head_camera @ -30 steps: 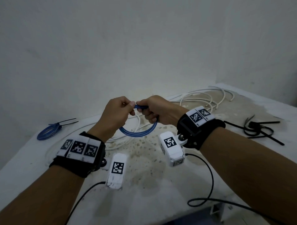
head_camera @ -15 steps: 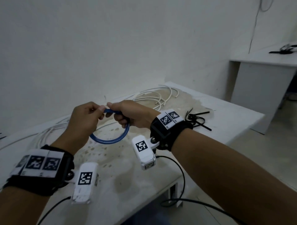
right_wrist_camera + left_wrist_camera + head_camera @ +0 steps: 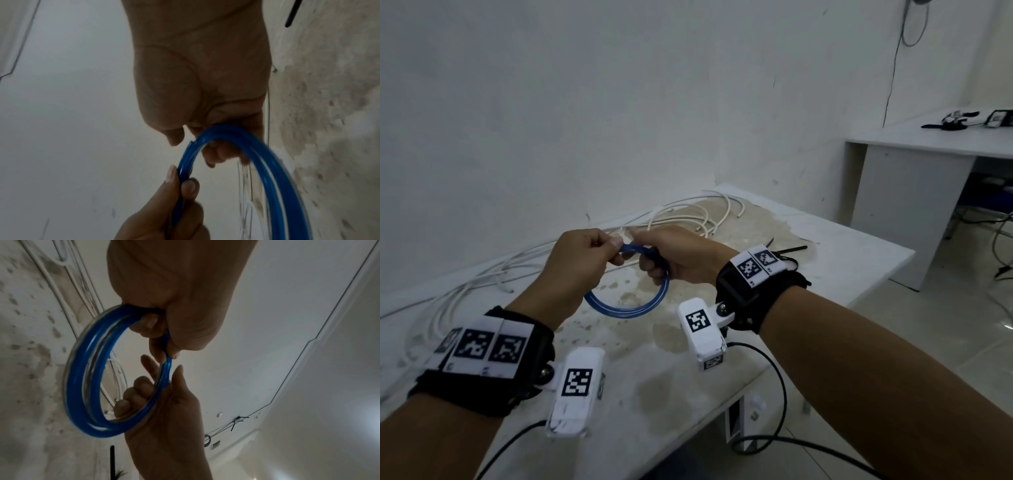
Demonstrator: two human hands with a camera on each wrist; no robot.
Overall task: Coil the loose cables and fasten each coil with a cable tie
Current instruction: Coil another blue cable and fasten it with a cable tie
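Note:
A small blue cable coil of several turns hangs above the stained table. My left hand pinches the coil's top between thumb and forefinger. My right hand grips the same top stretch just to the right, its fingers curled through the loop. In the left wrist view the blue coil is blurred, with the left hand above and the right hand below. The right wrist view shows a cut end of the coil near the right hand, and the left hand pinching it. No tie shows on this coil.
Loose white cables lie along the wall behind the hands. Black cable ties lie on the table beyond my right wrist. A second white table stands at the right with small devices on it. Black camera leads hang off the near edge.
The head view has swung to the right, so the tied blue coil at the far left has left the picture. Both hands keep their hold on the blue coil.

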